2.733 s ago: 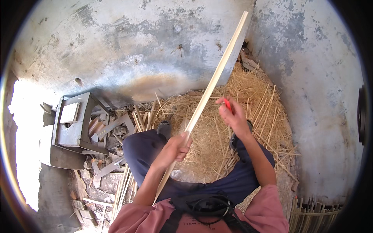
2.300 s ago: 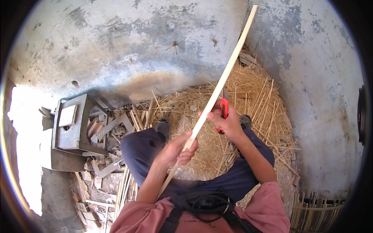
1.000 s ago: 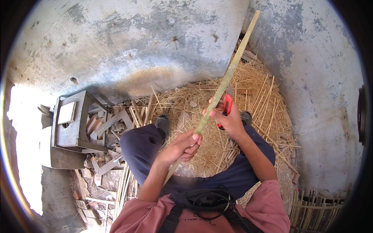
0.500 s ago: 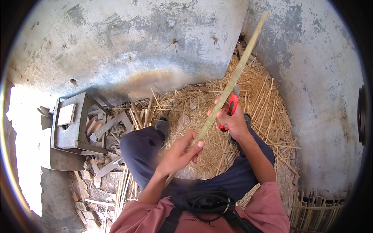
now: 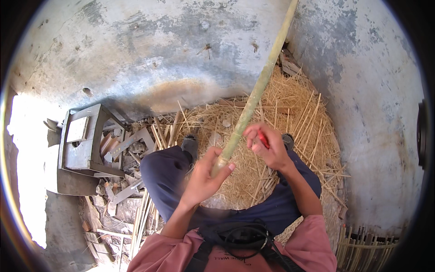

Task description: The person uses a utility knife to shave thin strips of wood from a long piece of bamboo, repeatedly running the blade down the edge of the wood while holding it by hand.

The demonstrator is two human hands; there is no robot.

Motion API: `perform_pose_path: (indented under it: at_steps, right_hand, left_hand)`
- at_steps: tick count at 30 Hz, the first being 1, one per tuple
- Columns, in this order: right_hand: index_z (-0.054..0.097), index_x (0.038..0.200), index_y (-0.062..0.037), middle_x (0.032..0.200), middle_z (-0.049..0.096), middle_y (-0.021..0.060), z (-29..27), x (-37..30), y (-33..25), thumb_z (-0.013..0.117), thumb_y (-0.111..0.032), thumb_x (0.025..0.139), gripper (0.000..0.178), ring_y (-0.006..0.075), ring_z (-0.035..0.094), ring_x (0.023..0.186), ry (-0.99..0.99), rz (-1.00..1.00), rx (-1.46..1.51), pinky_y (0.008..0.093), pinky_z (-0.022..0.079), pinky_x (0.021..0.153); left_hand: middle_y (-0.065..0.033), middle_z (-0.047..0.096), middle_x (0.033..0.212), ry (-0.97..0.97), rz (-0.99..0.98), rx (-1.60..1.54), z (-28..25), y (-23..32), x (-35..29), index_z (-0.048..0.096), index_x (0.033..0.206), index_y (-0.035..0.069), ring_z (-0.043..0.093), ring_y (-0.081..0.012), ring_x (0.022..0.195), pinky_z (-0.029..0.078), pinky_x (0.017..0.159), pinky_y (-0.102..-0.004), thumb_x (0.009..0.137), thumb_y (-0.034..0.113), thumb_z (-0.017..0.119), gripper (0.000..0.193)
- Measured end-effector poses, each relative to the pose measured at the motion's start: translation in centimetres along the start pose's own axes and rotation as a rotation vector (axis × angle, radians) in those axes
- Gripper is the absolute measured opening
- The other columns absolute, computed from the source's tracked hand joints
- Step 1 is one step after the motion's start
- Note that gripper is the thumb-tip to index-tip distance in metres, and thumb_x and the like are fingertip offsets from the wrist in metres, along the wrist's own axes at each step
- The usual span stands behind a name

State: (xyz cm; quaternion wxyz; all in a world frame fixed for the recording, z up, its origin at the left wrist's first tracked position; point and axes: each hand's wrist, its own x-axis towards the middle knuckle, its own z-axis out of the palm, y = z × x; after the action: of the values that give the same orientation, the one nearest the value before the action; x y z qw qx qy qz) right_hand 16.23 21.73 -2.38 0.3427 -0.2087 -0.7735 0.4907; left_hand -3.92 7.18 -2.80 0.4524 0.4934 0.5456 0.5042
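My left hand [image 5: 202, 177] is closed round the lower end of a long greenish bamboo strip [image 5: 250, 106]. The strip slants up and away to the right, its far tip at the top edge of the view. Just right of the strip, my right hand [image 5: 273, 148] is curled round a red utility knife [image 5: 263, 138]. Only a small part of the knife's red body shows between the fingers; its blade cannot be made out. A narrow gap seems to separate the right fingers from the strip.
Straw-like bamboo shavings [image 5: 217, 124] cover the floor between and beyond my legs. At left stands a wooden box frame [image 5: 84, 152] amid scrap wood. Loose bamboo strips [image 5: 140, 226] lie near my left leg. Slatted bamboo work [image 5: 367, 247] stands at lower right. Plastered walls [image 5: 149, 50] enclose the corner.
The bamboo strip has shifted, and its lower end now sits in my left hand. My right hand has turned, hiding most of the knife, and come off the strip.
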Motion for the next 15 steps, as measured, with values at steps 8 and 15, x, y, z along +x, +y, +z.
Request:
perform_pose_path:
  at_steps: [8, 15]
  right_hand:
    - [0.068, 0.103, -0.0052, 0.079, 0.065, 0.0107, 2.3, -0.4, -0.3, 0.073, -0.038, 0.096, 0.034, 0.0313, 0.067, 0.067, -0.152, -0.231, -0.346, 0.0394, 0.051, 0.061]
    - [0.067, 0.099, -0.0061, 0.079, 0.066, 0.0096, 3.0, -0.4, 0.5, 0.073, -0.039, 0.096, 0.034, 0.0308, 0.068, 0.067, -0.204, -0.289, -0.324, 0.0400, 0.052, 0.060]
  left_hand:
    - [0.0047, 0.051, 0.065, 0.014, 0.059, 0.024, -0.3, -1.0, 0.3, 0.058, 0.110, 0.005, 0.046, -0.0042, 0.061, 0.038, 0.056, -0.0251, 0.075, 0.028, 0.099, 0.058]
    - [0.0041, 0.055, 0.067, 0.033, 0.036, -0.050, -0.3, 0.0, 0.0, 0.046, 0.126, 0.007, 0.044, -0.0028, 0.062, 0.037, 0.056, -0.0237, 0.077, 0.024, 0.098, 0.074]
